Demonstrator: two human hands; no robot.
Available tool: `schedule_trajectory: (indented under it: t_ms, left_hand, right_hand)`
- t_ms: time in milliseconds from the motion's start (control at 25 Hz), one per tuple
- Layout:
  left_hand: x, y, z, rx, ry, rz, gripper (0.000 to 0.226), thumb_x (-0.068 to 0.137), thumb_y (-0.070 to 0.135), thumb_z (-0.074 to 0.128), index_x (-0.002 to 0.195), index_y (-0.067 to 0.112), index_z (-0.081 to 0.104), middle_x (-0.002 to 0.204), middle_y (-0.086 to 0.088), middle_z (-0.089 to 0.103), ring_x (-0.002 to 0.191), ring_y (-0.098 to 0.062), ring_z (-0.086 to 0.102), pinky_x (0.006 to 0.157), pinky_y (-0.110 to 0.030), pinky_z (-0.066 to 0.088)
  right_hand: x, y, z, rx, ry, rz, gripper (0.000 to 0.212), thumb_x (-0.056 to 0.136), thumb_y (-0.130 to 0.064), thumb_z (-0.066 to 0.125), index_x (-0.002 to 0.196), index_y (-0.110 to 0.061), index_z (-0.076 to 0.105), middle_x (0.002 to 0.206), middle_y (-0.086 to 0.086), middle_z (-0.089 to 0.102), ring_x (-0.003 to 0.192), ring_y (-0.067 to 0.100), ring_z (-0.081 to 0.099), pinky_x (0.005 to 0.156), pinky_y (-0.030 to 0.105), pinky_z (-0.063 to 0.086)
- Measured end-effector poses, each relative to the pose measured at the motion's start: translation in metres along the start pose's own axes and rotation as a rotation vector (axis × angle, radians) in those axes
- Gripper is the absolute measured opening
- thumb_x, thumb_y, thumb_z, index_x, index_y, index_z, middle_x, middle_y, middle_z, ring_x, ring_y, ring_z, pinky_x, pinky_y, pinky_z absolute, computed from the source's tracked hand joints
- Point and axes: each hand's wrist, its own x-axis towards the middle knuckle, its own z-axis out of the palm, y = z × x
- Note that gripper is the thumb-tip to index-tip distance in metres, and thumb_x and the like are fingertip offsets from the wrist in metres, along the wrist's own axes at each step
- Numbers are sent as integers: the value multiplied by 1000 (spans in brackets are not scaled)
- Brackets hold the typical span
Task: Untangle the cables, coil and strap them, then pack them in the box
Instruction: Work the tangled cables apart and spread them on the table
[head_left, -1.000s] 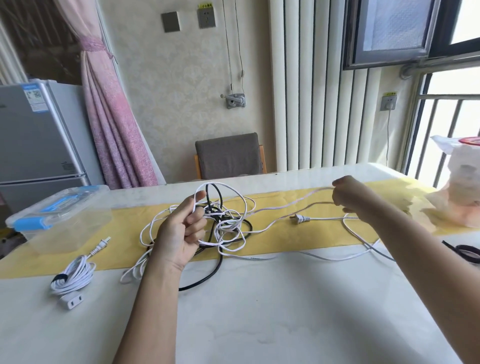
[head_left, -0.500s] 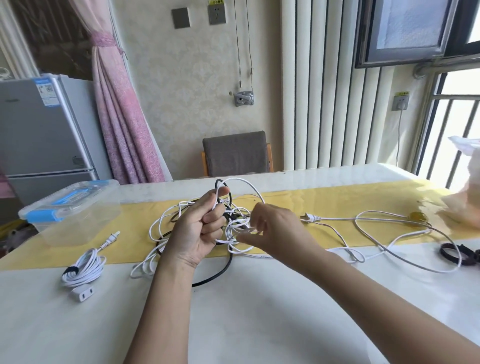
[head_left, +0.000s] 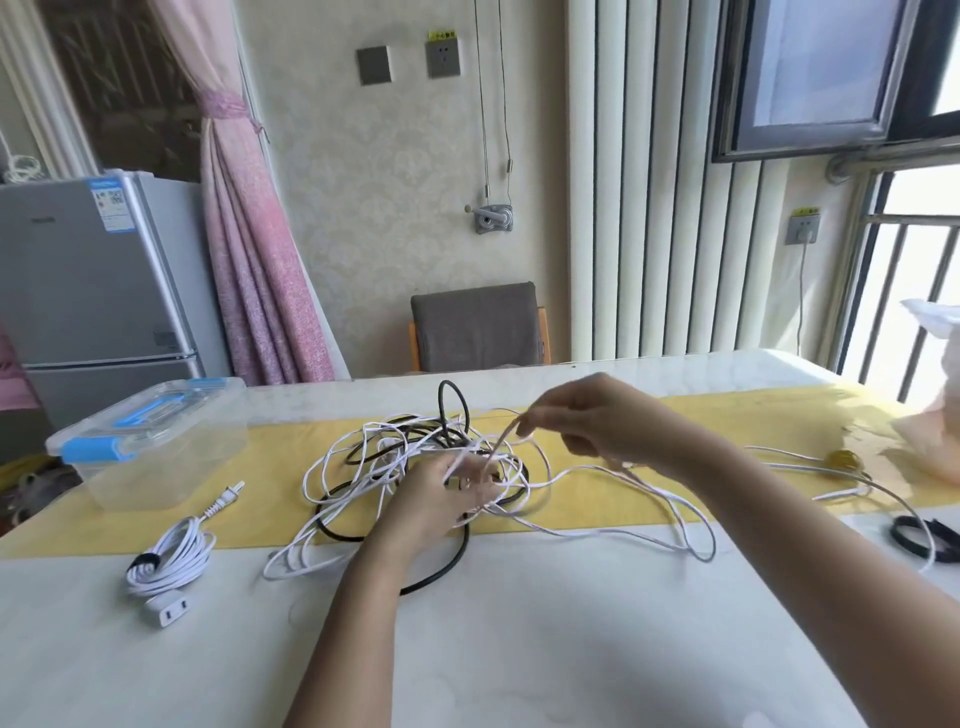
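Observation:
A tangle of white cable (head_left: 363, 457) and black cable (head_left: 452, 410) lies on the yellow runner in the middle of the table. My left hand (head_left: 441, 499) grips the knot of white strands low over the runner. My right hand (head_left: 597, 421) pinches one white strand and holds it up above the knot; the image is blurred there. Loose white cable trails right across the table. A coiled white cable (head_left: 171, 556) with a black strap lies at the left. The clear box (head_left: 156, 441) with a blue-latched lid stands behind it.
Black straps (head_left: 919, 535) lie near the right edge. A plastic bag (head_left: 930, 415) sits at the far right. A chair (head_left: 478, 327) stands behind the table, a fridge (head_left: 93, 291) at the left. The white table (head_left: 519, 649) stretches toward me.
My left hand has lowered the knot onto the runner. My right hand came in from the far right to the knot, then rose with a white strand pinched.

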Motion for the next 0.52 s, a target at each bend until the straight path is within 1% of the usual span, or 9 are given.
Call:
schedule_trajectory:
  t_ms: [80,160,240,320,360,400,440,480,520]
  left_hand:
    - [1,-8,0,82,-19,-32,18,82,11,73,93,24,69,83,12,67,78,-3,61,66,-10,45]
    - [1,-15,-4,60,-2,-99,17,83,9,72,93,23,69,85,7,70,80,-9,64,69,-12,48]
    - [2,-17,-5,47,-1,-126,14,82,11,74,88,23,70,89,1,73,84,-13,67,79,-21,50]
    - [4,-14,-2,40,-24,-107,6,85,14,71,83,19,72,81,4,74,80,-9,68,81,-23,49]
    - [4,-10,2,33,-34,-87,12,90,16,65,79,16,71,73,7,72,72,-3,66,75,-18,47]
    - [3,-5,5,28,-38,-83,21,95,18,57,78,16,70,67,8,70,63,3,62,68,-14,45]
    - [1,0,9,27,-46,-84,26,99,21,49,83,17,69,63,6,68,52,7,56,59,-14,42]
    - [-1,4,11,11,-52,-93,28,102,23,42,90,19,67,62,3,67,43,7,50,52,-17,37]
    - [-1,6,13,-4,-60,-99,29,103,26,38,97,20,66,63,0,67,38,6,45,49,-20,31]
  right_hand:
    - [3,-8,-21,128,141,-75,22,96,-21,53,87,-13,72,43,-9,32,41,8,25,42,18,19]
    - [7,-7,-49,377,454,-87,23,98,-18,49,84,-14,67,41,-11,34,39,6,27,41,17,19]
    - [6,4,-80,628,787,-23,26,100,-17,44,82,-14,61,41,-8,40,35,5,28,38,15,20]
    - [6,30,-102,739,985,74,26,101,-15,42,81,-12,59,54,0,51,38,7,36,36,15,25]
    - [7,45,-108,616,1026,169,24,99,-13,42,85,-10,61,65,5,57,45,12,45,39,17,32]
    - [8,61,-110,326,1028,310,20,96,-9,43,94,-6,63,80,11,63,59,20,55,49,21,40]
    - [9,77,-107,-80,967,457,20,92,-5,44,103,-4,61,100,17,63,82,30,59,66,28,45]
    - [10,86,-97,-455,856,555,28,88,-1,45,113,-2,57,119,22,55,103,36,52,80,35,42]
    - [11,87,-84,-718,741,542,38,84,2,46,122,-3,52,133,21,45,117,37,43,91,39,37]
